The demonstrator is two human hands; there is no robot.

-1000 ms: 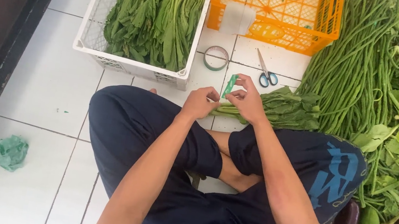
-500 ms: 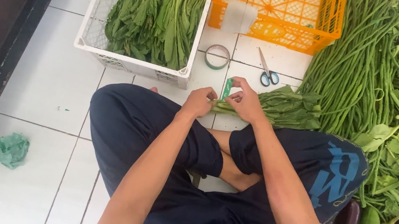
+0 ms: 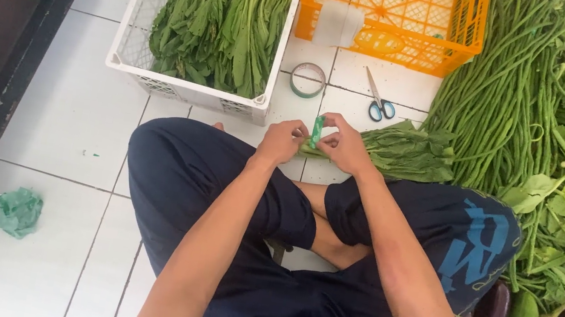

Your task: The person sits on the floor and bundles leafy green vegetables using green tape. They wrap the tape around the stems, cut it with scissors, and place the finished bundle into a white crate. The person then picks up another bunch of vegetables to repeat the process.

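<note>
- Left hand and right hand met over the floor, both pinching green tape round the leafy bundle—stems gathered tight.
- Tape roll, scissors lay at twelve o'clock—within reach.

Under the fingers of the left hand and right hand the stem ends of the leafy bundle are covered; only a short bit of green tape shows between the fingertips. Whether the tape is wrapped fully round cannot be told
</note>
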